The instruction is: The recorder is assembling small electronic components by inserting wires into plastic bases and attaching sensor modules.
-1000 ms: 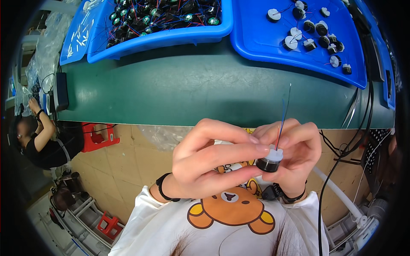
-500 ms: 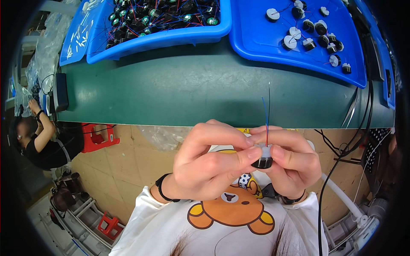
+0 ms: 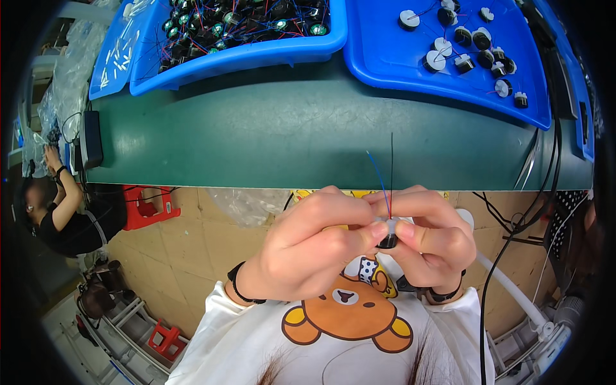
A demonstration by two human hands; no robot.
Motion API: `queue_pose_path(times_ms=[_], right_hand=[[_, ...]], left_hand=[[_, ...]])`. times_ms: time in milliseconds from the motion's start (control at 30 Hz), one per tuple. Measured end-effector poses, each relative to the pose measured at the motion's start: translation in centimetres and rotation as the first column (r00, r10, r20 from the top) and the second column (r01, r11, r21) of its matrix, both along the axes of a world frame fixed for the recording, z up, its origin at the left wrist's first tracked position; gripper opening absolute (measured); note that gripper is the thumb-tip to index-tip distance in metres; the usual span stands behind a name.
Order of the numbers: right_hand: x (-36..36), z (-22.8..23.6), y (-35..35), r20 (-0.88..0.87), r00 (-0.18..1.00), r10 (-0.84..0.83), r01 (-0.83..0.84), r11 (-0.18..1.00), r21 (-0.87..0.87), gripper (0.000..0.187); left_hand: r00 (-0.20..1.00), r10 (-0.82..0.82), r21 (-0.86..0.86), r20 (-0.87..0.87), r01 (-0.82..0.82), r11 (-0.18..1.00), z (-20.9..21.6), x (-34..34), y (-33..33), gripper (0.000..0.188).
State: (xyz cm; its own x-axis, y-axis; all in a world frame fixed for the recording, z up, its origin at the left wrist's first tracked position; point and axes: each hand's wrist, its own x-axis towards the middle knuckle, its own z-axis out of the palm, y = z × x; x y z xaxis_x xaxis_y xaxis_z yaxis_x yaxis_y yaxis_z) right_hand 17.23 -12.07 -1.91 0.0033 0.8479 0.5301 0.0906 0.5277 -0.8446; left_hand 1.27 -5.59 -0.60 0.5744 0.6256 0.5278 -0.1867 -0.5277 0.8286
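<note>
- Step in hand, as judged: fitting or seating a white cap on a small black round component (image 3: 387, 240), both hands pinching it close to the chest, above the bear print on the white shirt (image 3: 346, 314).
- Left hand (image 3: 308, 250): fingers curled narrow, thumb and forefinger tips pressed against the left side of the component.
- Right hand (image 3: 433, 237): likewise closed around the part from the right, thumb tip touching it; both hands share the grip.
- Thin leads (image 3: 388, 183), one blue, one dark, one red near the base, rising upright from the part toward the green bench top (image 3: 308, 131).
- Next move, as judged: calls for steady squeeze with leads kept straight and free of the fingertips; fit of cap hidden by fingers, cannot tell whether seated.
- Left blue tray (image 3: 237, 54): heaped with dark round parts with green faces and tangled red and blue wires.
- Right blue tray (image 3: 410, 70): a scatter of black and white round parts (image 3: 462, 45), well apart from one another.
- Far-left blue tray (image 3: 115, 54): small white pieces, too small to identify.
- Another person (image 3: 58, 212) seated at far left, apart from this work.
</note>
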Motion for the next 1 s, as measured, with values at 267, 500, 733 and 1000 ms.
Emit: queue_pose_path(times_ms=[267, 500, 733, 1000], right_hand=[[-1.3, 0.8, -0.6, -0.165, 0.983, -0.08, 0.057, 0.989, -0.139, 0.033], [-1.2, 1.1, -0.2, 0.079, 0.99, -0.114, 0.112, 0.993, 0.022, 0.038], [-1.0, 0.9, 0.1, 0.117, 0.984, -0.131, 0.123, 0.99, 0.072, 0.028], [-1.2, 0.9, 0.2, -0.146, 0.973, -0.18, 0.172, 0.983, -0.066, 0.038]], left_hand=[[0.998, 0.061, -0.177, -0.029, -0.065, 0.982, 1.0, -0.6, 0.0, 0.028], [0.984, 0.144, -0.182, -0.101, -0.16, 0.97, 1.2, -0.8, -0.2, 0.039], [0.984, 0.12, -0.144, -0.129, -0.138, 0.98, 0.8, -1.3, 0.1, 0.036], [0.978, 0.111, -0.099, -0.178, -0.13, 0.987, 1.3, -1.1, 0.5, 0.033]])
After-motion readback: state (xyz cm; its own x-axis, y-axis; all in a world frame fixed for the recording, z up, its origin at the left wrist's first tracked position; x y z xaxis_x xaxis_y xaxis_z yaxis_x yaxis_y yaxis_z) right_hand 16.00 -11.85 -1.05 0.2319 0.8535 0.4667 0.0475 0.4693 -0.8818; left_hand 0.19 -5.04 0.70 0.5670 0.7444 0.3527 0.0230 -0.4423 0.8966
